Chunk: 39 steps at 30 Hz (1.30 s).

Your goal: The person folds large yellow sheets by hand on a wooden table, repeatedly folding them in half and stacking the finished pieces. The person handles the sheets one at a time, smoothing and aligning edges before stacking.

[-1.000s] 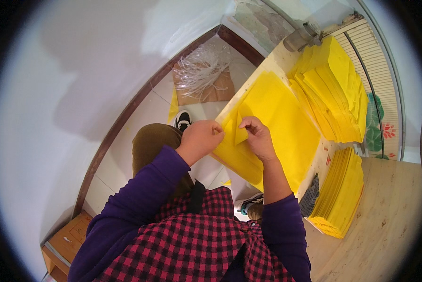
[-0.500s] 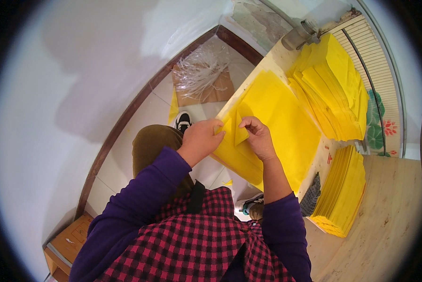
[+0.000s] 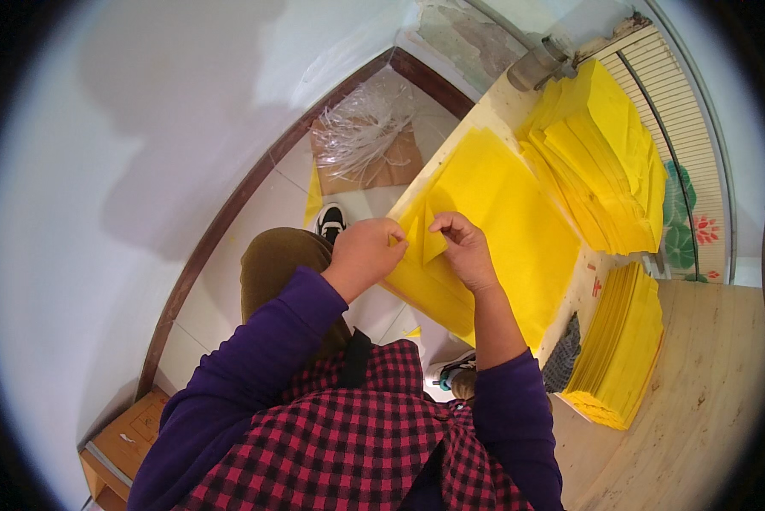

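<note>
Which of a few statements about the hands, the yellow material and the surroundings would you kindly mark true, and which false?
1. The right hand is at a raised yellow flap. True.
2. The sleeves are green. False: they are purple.
3. Clear strands lie on brown cardboard. True.
4. The left hand lies on the cardboard. False: it is at the edge of the yellow sheeting.
</note>
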Tool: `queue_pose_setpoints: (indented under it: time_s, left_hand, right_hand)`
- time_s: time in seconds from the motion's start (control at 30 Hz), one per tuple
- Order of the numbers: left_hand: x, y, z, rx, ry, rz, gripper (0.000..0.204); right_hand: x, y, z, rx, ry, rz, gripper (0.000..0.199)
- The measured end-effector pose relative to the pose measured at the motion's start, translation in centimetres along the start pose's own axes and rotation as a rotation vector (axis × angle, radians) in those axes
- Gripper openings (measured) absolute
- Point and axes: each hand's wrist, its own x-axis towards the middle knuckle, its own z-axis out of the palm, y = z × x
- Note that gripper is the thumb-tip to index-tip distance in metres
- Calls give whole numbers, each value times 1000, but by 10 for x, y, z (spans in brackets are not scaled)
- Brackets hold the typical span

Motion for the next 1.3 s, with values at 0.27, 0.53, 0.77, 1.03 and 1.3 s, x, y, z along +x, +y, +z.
queue_pose_setpoints:
  time_s: [0.27,0.53,0.77,1.03,1.3]
  left_hand:
    - [-2,10,0,-70,54,79,15]
    - [4,1,6,-256,142,36,18]
    - [19,-29,12,-438,179,44,20]
    - [11,-16,5,-194,155,60,22]
    - [6,-1,1,36,70,62,21]
  right_hand:
    - [-1,-26,3,-437,-131,-125,38]
    - [3,-26,1,-543,-65,-188,24]
    - [-14,-18,-24,-103,86,-35,21]
    - [-26,-16,-33,194,275,69,14]
    - [-27,-18,-37,299,285,70,13]
